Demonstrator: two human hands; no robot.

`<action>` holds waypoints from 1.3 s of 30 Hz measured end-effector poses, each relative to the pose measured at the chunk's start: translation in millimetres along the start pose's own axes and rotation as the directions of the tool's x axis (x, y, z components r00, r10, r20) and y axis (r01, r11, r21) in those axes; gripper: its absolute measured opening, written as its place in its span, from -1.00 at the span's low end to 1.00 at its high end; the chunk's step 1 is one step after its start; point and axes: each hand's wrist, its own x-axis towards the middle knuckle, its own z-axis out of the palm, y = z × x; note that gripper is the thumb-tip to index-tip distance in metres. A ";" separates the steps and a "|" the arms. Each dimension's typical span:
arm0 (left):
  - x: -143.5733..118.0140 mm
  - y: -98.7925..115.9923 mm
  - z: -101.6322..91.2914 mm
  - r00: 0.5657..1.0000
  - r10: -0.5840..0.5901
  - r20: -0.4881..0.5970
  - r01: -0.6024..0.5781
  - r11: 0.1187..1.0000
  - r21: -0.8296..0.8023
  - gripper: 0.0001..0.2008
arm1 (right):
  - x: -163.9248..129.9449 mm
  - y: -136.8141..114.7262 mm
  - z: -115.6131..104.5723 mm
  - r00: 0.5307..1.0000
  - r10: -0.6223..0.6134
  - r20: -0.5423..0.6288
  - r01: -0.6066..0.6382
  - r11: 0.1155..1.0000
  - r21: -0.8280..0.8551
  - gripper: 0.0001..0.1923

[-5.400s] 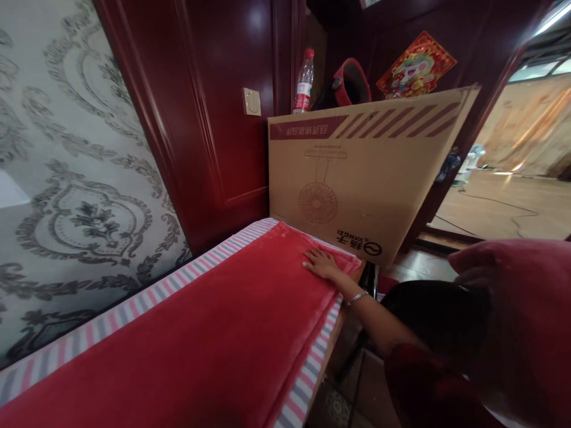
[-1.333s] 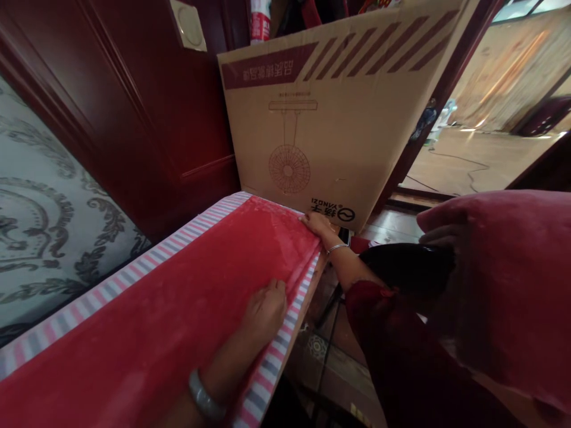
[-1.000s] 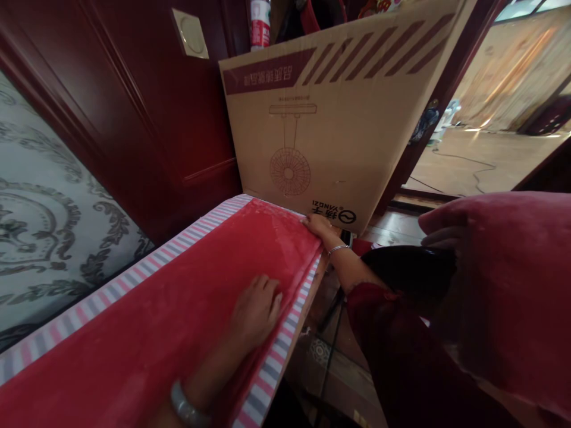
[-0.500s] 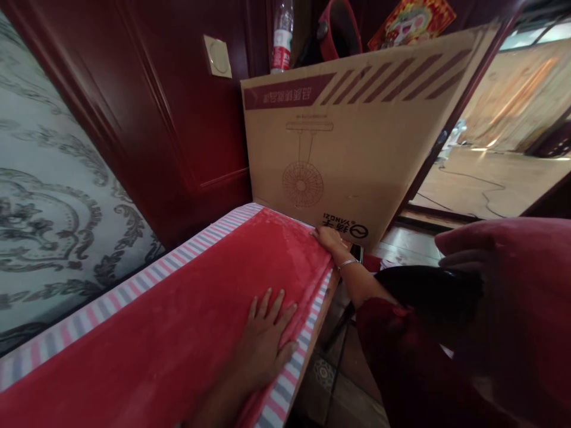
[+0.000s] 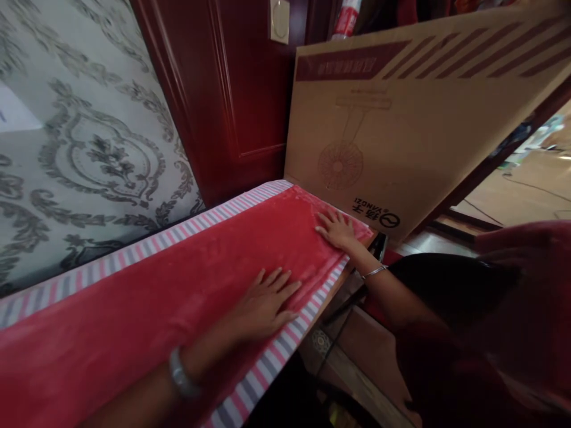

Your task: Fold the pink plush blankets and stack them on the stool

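A long red cloth lies over a pink, grey and white striped cloth on a narrow wooden table or bench. Flat on the red cloth, near its front edge, rests my left hand with the fingers spread and a wide silvery bangle on the wrist. My right hand is farther off, close to the far right corner, palm down with its fingers apart on the same cloth. Nothing is held in either hand. Small creases show in the red cloth between the hands and along its front edge.
A big cardboard box printed with a fan stands upright behind the far end. Dark red panelling with a switch and patterned wallpaper border the left side. A bottle stands behind the box. Dark red fabric fills the right.
My right hand has let go of the cloth's far corner edge and now lies spread on top. My left hand stays flat on the cloth. The view has turned left.
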 end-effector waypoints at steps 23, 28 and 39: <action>-116.6 -18.8 15.4 0.973 -0.028 -0.230 0.043 0.997 0.061 -0.46 | -18.8 -17.7 -5.5 0.997 -0.006 0.078 0.000 0.997 0.074 -0.34; -177.8 -30.2 40.5 0.907 -0.254 -0.335 0.318 0.936 0.151 -0.41 | -60.6 -85.1 0.0 0.919 -0.394 -0.005 0.393 0.916 0.083 -0.34; -199.0 -21.6 64.1 0.863 -0.337 -0.377 0.394 0.915 0.086 -0.43 | -85.1 -97.4 29.8 0.904 -0.421 0.071 0.419 0.907 0.046 -0.36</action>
